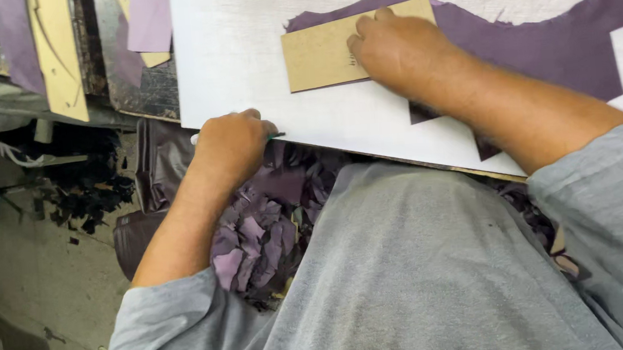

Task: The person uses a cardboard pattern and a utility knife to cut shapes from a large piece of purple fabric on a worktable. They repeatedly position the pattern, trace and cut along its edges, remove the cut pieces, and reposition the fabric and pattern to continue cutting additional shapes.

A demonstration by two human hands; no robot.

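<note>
My right hand (pixel 398 49) presses flat on a tan cardboard template (pixel 319 53) that lies on a sheet of purple leather-like material (pixel 541 46). The purple sheet is spread over a white cutting board (pixel 240 46) and has jagged cut edges. At the board's near edge, my left hand (pixel 230 148) is closed around a thin tool (pixel 275 135). Only the tool's white end and greenish tip stick out of the fist. The left hand is apart from the template, below and left of it.
A heap of purple scraps (pixel 270 216) lies under the board's edge, against my grey shirt. More tan templates (pixel 60 54) and purple pieces (pixel 149 20) lie on the bench at upper left. Dark offcuts (pixel 91 190) litter the floor at left.
</note>
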